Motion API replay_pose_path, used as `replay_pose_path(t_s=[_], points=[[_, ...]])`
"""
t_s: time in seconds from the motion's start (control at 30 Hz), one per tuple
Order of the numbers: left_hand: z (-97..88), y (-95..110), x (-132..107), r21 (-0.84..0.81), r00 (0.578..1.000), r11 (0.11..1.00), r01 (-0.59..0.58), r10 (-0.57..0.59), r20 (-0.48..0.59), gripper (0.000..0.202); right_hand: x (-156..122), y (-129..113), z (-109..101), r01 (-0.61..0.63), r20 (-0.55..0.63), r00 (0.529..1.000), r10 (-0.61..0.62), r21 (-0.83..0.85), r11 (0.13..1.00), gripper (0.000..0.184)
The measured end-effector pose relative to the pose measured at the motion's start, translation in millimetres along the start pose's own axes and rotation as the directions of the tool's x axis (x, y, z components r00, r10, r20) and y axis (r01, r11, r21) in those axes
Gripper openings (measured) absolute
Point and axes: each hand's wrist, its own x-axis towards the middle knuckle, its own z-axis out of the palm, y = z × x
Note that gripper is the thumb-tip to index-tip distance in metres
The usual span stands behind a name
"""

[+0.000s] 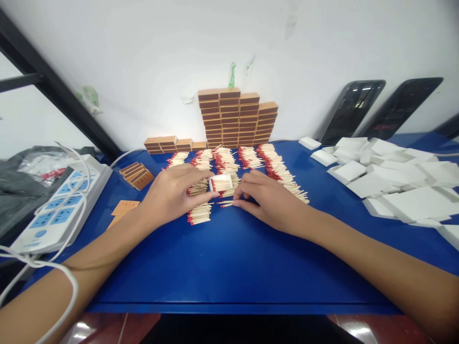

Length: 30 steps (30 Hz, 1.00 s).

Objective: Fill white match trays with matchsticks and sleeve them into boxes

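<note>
Blue table (229, 267) fills the near side, and the two hands meet over its middle. Nearest, the right hand (267, 197) has its thumb and fingers brought together, seemingly pinching the plain ends of a few loose matches (225, 204), whose red heads point left and whose sticks lie nearly level from left to right. Just beyond them, the left hand (172, 191) grips a small white tray (224, 176) by its left end between thumb and fingers. That tray sits in front of the match piles, its hollow side facing up toward the viewer; its long axis runs left to right, and the matches in it lie along that axis, heads at the left. Filling the tray looks like the step in hand, and adding the pinched matches would call for keeping them parallel, heads left, and lifting them over the wall without snagging those already inside. Farther off, rows of match piles (281, 169) stretch away from the person, sticks mostly crosswise with heads leftward. Behind these stand stacked brown matchboxes (240, 117) near the wall (150, 57), while loose white trays (398, 177) lie heaped at the right.
</note>
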Motion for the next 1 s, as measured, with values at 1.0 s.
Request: replay_pose_path(t_s=[1.0], points=[[3.0,7,-1,-0.058,1.000,0.998,0.010,-0.010,-0.001,0.033,2,-1,-16,-0.028,-0.208,0.978,0.008,-0.093,0.995,0.007]])
